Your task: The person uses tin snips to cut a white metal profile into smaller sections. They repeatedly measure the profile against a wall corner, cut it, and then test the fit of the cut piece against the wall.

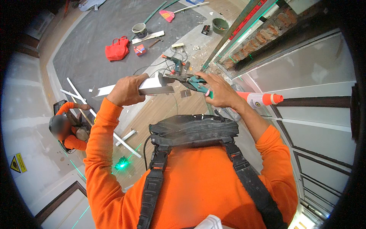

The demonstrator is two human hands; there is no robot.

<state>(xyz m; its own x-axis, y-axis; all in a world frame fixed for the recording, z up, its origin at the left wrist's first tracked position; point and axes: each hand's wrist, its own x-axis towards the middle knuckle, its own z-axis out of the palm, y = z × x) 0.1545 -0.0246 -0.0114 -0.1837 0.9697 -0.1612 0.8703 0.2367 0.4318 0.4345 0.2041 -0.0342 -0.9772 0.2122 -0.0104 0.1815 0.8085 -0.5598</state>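
My left hand [127,89] is wrapped round a white and grey metal channel [157,91], held out level in front of my chest. A cut or bent flap shows at the channel's right end. My right hand [219,89] grips tin snips [196,82] with teal handles. The dark jaws of the snips point left and reach the flap at the channel's end; whether they bite into the metal I cannot tell. Below and beyond my hands, a green and black power drill [176,65] lies on the floor with its cable.
At left a co-worker [72,126] in orange crouches by long white strips [126,145]. A green laser light [122,164] glows on the floor. Ahead lie a red bag [117,49], a bucket [140,30] and a green tub [220,25]. An orange cone [272,99] stands right, near wall panels.
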